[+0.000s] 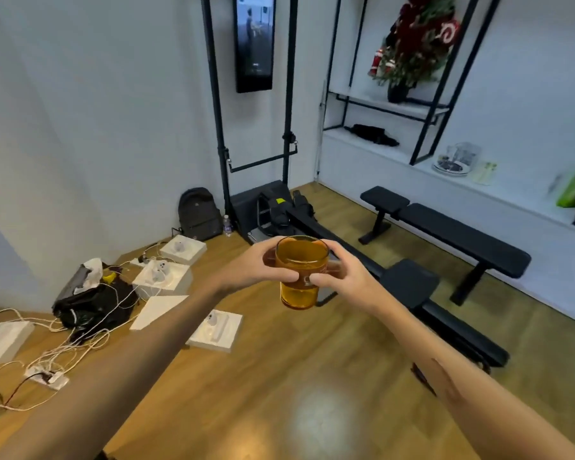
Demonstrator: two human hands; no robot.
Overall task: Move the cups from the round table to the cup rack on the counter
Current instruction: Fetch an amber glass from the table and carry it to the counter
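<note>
Wood floor and white counter, that's what's holding everything

The wood floor has the black weight bench on it, a rowing machine just left of the bench, and a backpack plus white boxes and cables further left. The white counter behind the bench carries a glass jug.

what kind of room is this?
Likely a home gym or workout room: a weight bench, a rowing machine and a wall-mounted fitness screen. Both hands hold an amber cup.
</note>
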